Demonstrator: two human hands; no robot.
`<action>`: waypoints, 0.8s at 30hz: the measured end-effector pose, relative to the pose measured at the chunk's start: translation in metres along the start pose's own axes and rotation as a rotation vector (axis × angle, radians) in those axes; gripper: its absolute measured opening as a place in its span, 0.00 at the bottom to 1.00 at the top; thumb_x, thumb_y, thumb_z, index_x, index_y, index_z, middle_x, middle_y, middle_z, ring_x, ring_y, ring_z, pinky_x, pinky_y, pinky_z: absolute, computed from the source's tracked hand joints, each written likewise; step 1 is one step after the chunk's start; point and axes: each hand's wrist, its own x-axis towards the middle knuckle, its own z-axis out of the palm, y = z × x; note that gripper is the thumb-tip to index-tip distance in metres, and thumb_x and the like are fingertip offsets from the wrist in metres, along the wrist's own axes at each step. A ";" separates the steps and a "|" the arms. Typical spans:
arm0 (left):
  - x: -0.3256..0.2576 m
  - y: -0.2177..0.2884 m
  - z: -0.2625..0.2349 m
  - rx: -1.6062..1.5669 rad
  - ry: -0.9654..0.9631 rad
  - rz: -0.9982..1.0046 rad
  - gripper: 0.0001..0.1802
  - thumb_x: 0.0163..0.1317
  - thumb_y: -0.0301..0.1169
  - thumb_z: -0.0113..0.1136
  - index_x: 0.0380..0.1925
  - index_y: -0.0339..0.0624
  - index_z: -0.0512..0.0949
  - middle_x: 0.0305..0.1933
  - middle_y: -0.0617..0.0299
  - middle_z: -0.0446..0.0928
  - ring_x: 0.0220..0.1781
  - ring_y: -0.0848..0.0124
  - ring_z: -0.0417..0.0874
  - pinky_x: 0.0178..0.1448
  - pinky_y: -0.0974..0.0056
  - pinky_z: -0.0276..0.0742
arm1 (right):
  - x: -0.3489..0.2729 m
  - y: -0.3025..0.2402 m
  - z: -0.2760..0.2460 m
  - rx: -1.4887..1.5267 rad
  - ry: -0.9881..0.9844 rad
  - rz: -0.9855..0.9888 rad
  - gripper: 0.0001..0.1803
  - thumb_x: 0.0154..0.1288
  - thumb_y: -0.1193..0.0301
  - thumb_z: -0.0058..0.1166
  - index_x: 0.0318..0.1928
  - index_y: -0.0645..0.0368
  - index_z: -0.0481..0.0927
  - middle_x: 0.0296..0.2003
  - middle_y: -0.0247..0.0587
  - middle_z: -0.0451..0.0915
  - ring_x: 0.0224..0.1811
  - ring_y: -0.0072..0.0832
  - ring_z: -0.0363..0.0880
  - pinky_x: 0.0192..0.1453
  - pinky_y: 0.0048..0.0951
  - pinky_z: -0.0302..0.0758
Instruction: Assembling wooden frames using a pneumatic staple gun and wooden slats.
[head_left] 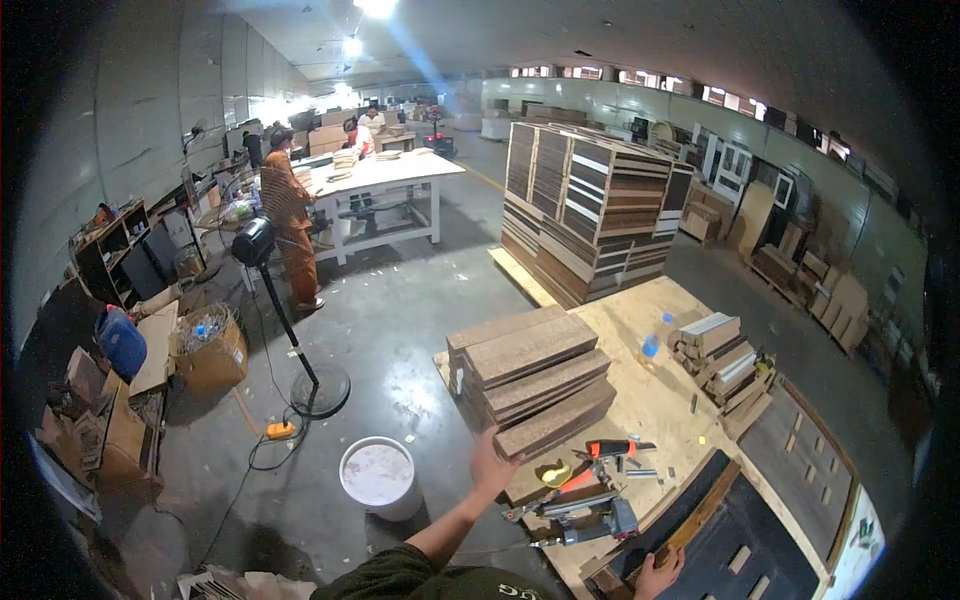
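Observation:
My left hand point(492, 467) grips the near left end of the lowest front brown board point(560, 422), its thumb on the board's end. That board lies in front of a stepped stack of similar brown boards point(530, 350). My right hand point(660, 573) is at the near end of a yellowish-brown wooden strip point(700, 512), with its fingers curled on it. The strip lies along a black panel point(735, 540) with small wooden blocks on it. Between my hands are a nail gun point(590, 520) and an orange-and-black tool point(612, 448).
A yellow tape measure point(553, 477) lies by the tools on the plywood table point(620, 310). A bottle with blue parts point(652, 345) stands farther back. A white bucket point(378, 475) and a stand fan point(318, 390) are on the floor at left. People stand around a white table point(400, 175).

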 end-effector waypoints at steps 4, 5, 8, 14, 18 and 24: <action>-0.012 0.008 -0.012 0.059 -0.017 0.086 0.38 0.42 0.38 0.73 0.55 0.43 0.68 0.50 0.49 0.74 0.52 0.51 0.75 0.54 0.56 0.72 | -0.009 -0.025 -0.019 0.071 0.128 -0.195 0.35 0.53 0.52 0.62 0.61 0.49 0.69 0.61 0.49 0.66 0.64 0.51 0.61 0.69 0.42 0.55; -0.019 0.010 -0.021 0.057 -0.032 0.134 0.38 0.42 0.38 0.73 0.54 0.43 0.68 0.50 0.49 0.74 0.51 0.51 0.75 0.54 0.55 0.72 | -0.015 -0.030 -0.020 0.032 0.098 -0.157 0.33 0.53 0.53 0.62 0.59 0.49 0.72 0.58 0.53 0.70 0.63 0.52 0.62 0.68 0.42 0.58; -0.021 0.041 -0.025 0.143 -0.175 0.167 0.37 0.44 0.39 0.71 0.55 0.42 0.68 0.50 0.49 0.73 0.50 0.50 0.75 0.51 0.55 0.73 | -0.012 -0.041 -0.018 0.173 0.118 -0.009 0.32 0.51 0.51 0.63 0.54 0.54 0.74 0.50 0.53 0.76 0.56 0.46 0.71 0.60 0.45 0.67; -0.033 0.031 0.009 -0.346 -0.269 -0.168 0.32 0.51 0.44 0.67 0.51 0.36 0.72 0.41 0.57 0.77 0.35 0.65 0.77 0.40 0.62 0.75 | -0.024 -0.202 0.031 1.143 -0.623 -0.114 0.27 0.65 0.56 0.47 0.61 0.55 0.66 0.55 0.40 0.69 0.57 0.31 0.66 0.61 0.34 0.63; -0.049 0.022 -0.001 -0.897 -0.511 -0.634 0.21 0.60 0.34 0.56 0.51 0.42 0.66 0.32 0.63 0.74 0.27 0.76 0.73 0.30 0.71 0.69 | -0.020 -0.306 0.051 1.384 -0.833 0.257 0.25 0.63 0.48 0.49 0.55 0.48 0.70 0.48 0.35 0.74 0.48 0.28 0.72 0.52 0.32 0.68; -0.123 0.007 -0.009 -0.948 -0.720 -0.598 0.29 0.63 0.34 0.53 0.62 0.38 0.59 0.51 0.56 0.73 0.46 0.67 0.76 0.53 0.61 0.71 | -0.049 -0.246 0.040 1.266 -0.447 -0.013 0.42 0.53 0.70 0.59 0.67 0.56 0.54 0.50 0.47 0.70 0.56 0.34 0.68 0.62 0.35 0.65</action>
